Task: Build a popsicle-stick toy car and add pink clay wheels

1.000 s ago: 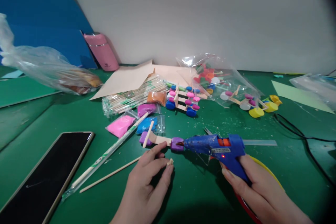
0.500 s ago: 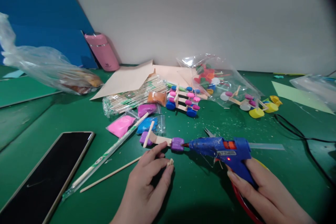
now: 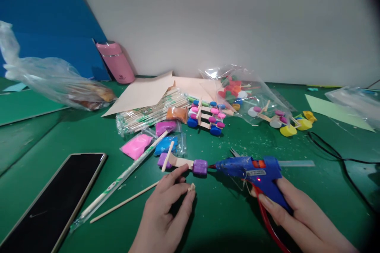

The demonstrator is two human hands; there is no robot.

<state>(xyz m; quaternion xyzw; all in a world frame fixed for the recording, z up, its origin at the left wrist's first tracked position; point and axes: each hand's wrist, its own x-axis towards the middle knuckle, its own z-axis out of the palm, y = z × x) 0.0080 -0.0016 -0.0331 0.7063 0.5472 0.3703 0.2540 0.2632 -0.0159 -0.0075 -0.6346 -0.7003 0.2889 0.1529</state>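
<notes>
My right hand (image 3: pixel 297 213) grips a blue glue gun (image 3: pixel 255 168) with its red light lit and a clear glue stick out the back. The nozzle points left, just beside a purple block (image 3: pixel 200 167). That block sits at one end of a flat wooden stick (image 3: pixel 181 162); another purple block (image 3: pixel 164 160) is at the other end, with a short stick (image 3: pixel 168 156) leaning across it. My left hand (image 3: pixel 166 209) rests its index fingertip on the flat stick and pinches small wooden stick pieces (image 3: pixel 191 187). Red-handled pliers (image 3: pixel 268 221) show partly behind the gun.
A phone (image 3: pixel 53 205), a thin stick (image 3: pixel 124 201) and wrapped chopsticks (image 3: pixel 118 182) lie left. Behind are clay packets (image 3: pixel 136 146), small stick-and-wheel models (image 3: pixel 206 116), a plastic bag (image 3: pixel 234 75) and a pink flask (image 3: pixel 115 61). A black cable (image 3: pixel 341 160) runs at right.
The glue gun's nozzle has drawn back slightly to the right, from over the purple block to just beside it. My left hand keeps its pinch, and the view has shifted a little.
</notes>
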